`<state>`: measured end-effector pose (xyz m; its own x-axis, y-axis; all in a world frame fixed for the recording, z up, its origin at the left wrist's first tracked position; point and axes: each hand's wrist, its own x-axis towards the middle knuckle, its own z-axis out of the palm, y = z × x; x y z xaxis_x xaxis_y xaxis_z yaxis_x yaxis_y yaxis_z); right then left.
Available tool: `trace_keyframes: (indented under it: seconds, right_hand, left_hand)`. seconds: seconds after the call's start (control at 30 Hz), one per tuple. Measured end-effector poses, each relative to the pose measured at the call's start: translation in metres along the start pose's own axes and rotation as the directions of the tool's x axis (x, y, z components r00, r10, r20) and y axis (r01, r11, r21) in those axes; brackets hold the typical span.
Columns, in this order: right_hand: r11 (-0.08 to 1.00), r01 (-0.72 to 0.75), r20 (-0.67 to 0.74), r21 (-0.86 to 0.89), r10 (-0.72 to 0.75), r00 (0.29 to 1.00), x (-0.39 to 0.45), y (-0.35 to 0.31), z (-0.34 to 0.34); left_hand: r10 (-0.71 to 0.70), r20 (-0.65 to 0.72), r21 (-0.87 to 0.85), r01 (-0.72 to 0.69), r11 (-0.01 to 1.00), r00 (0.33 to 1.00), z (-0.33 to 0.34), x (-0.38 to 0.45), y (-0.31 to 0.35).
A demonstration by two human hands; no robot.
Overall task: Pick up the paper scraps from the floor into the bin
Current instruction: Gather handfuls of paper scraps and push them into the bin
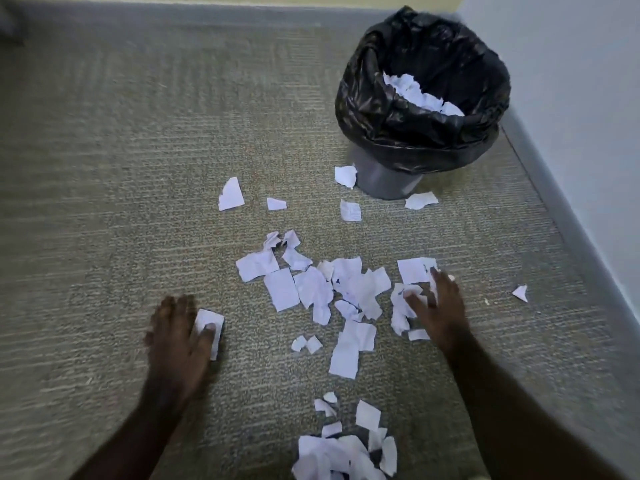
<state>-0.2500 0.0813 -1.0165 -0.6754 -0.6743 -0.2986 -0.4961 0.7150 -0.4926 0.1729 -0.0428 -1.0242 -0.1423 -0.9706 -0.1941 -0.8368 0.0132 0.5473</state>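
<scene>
Several white paper scraps lie spread over the carpet, with another heap near the bottom edge. The bin, lined with a black bag, stands at the upper right with crumpled paper inside. My left hand lies flat on the carpet, fingers spread, its thumb pressing on one scrap. My right hand rests palm down with fingers apart on scraps at the right side of the pile. Neither hand has lifted anything.
A grey baseboard and pale wall run along the right, another baseboard along the far edge. Loose scraps lie close to the bin's foot, and one small scrap lies apart at the right.
</scene>
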Motion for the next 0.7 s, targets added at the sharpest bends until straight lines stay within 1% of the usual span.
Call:
trace_keyframes:
  seconds: [0.07, 0.1, 0.17, 0.3, 0.4, 0.53, 0.7]
  right_hand:
    - [0.999, 0.043, 0.035, -0.021, -0.042, 0.999, -0.010, -0.016, 0.008]
    - [0.998, 0.068, 0.048, -0.002, -0.068, 0.997, -0.015, -0.021, 0.012]
    - [0.993, 0.111, 0.071, 0.036, -0.113, 0.991, -0.028, -0.033, 0.021]
    - [0.982, 0.191, 0.133, 0.010, -0.190, 0.973, -0.049, -0.057, 0.033]
    - [0.971, 0.237, 0.180, -0.008, -0.232, 0.956, -0.057, -0.066, 0.042]
    - [0.982, 0.187, 0.236, -0.003, -0.181, 0.955, -0.071, -0.082, 0.050]
    - [0.981, 0.185, 0.215, 0.060, -0.194, 0.957, -0.074, -0.103, 0.061]
  left_hand:
    - [0.076, 0.004, -0.010, -0.075, 0.997, 0.997, 0.008, 0.001, 0.008]
    - [0.106, 0.006, -0.019, -0.106, 0.994, 0.994, 0.012, 0.004, 0.014]
    - [0.141, 0.018, -0.044, -0.140, 0.989, 0.990, 0.018, 0.009, 0.030]
    - [0.220, 0.070, -0.082, -0.214, 0.973, 0.973, 0.031, 0.026, 0.056]
    - [0.253, 0.078, -0.116, -0.243, 0.963, 0.964, 0.039, 0.046, 0.074]
    - [0.287, 0.104, -0.125, -0.274, 0.954, 0.952, 0.048, 0.062, 0.094]
    - [0.280, 0.156, -0.129, -0.262, 0.956, 0.947, 0.056, 0.060, 0.100]
